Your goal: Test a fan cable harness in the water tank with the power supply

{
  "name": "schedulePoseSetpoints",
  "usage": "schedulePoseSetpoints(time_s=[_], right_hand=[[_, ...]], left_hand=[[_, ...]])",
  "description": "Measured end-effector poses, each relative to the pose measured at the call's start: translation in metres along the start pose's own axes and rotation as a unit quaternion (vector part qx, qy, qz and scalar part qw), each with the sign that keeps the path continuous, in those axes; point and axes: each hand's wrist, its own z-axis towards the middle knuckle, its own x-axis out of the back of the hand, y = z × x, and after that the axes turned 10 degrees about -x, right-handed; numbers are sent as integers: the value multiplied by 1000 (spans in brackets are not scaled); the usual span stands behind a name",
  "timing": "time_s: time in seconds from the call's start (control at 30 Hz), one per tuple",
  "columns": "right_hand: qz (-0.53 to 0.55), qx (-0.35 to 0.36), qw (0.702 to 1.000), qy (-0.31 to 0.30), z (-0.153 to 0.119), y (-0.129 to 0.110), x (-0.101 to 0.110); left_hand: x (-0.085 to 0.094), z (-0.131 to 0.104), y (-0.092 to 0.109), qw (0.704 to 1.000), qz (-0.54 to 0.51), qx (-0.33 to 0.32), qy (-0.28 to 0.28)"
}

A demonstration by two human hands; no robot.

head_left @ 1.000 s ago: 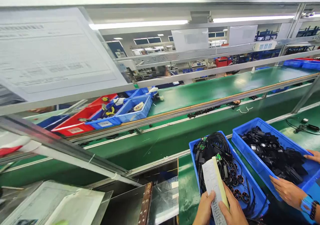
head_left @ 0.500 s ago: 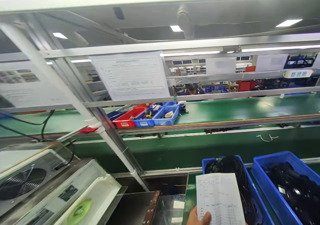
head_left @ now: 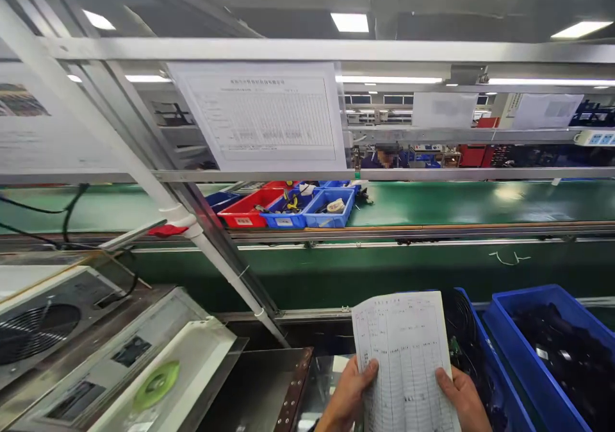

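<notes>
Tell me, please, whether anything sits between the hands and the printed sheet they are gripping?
Nothing visible does. The left hand and the right hand grip the printed sheet directly by its lower edges, thumbs on its face, in front of the blue bin of cables.

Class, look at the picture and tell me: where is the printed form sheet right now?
In the head view, the printed form sheet is low and right of centre, held upright between the left hand and right hand, just left of the blue bin of cables.

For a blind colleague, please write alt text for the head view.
Two hands, left hand and right hand, hold a printed form upright above a green workbench. Blue bins of black parts sit to the right.
</notes>
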Motion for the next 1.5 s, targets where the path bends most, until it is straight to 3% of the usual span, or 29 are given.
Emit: schedulePoseSetpoints(time_s=[0.13,0.3,0.57,0.67,0.77,0.93,1.17,1.5], right_hand=[[16,-2,1000,-8,16,-32,-16],[-39,13,999,13,31,-68,-38],[31,15,998,48,45,-66,-71],[-7,11,1000,22,47,-68,-73],[-94,3,995,36,47,-73,-69],[-142,9,989,35,50,-78,-67],[-78,3,995,66,54,-76,-70],[4,-19,1000,13,48,-75,-74]], left_hand=[[16,21,33,999,34,17,-38],[38,44,55,998,36,31,-39],[58,68,61,995,-63,67,-43],[66,72,62,991,-95,80,-52],[73,73,66,992,-57,79,-79],[70,71,75,997,-17,32,-63],[62,63,72,998,9,30,-52],[63,56,65,999,-12,29,-13]])
